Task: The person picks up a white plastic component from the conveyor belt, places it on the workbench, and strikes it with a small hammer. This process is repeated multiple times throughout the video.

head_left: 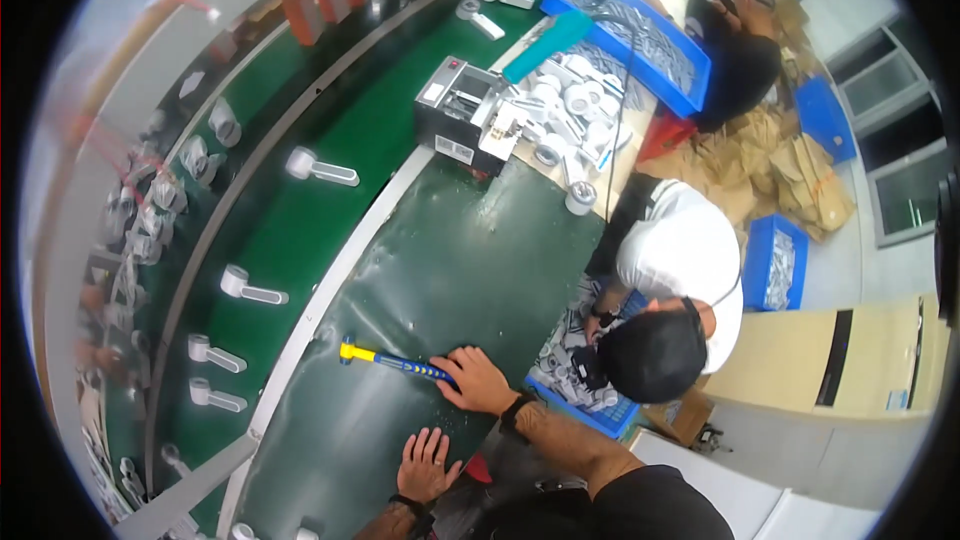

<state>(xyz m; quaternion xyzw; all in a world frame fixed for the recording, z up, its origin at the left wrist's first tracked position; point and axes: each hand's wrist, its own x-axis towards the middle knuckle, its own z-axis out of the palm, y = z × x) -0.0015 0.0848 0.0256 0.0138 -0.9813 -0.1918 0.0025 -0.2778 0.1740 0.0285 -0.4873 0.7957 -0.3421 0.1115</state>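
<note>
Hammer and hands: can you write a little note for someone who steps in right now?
Right hand grips the blue handle of the hammer, which lies flat on the dark green mat, yellow head toward the conveyor. Left hand rests open and flat on the mat, holding nothing. White handheld parts ride the green conveyor to the left. Done: hammer in hand. Left: it is not lifted yet.
</note>
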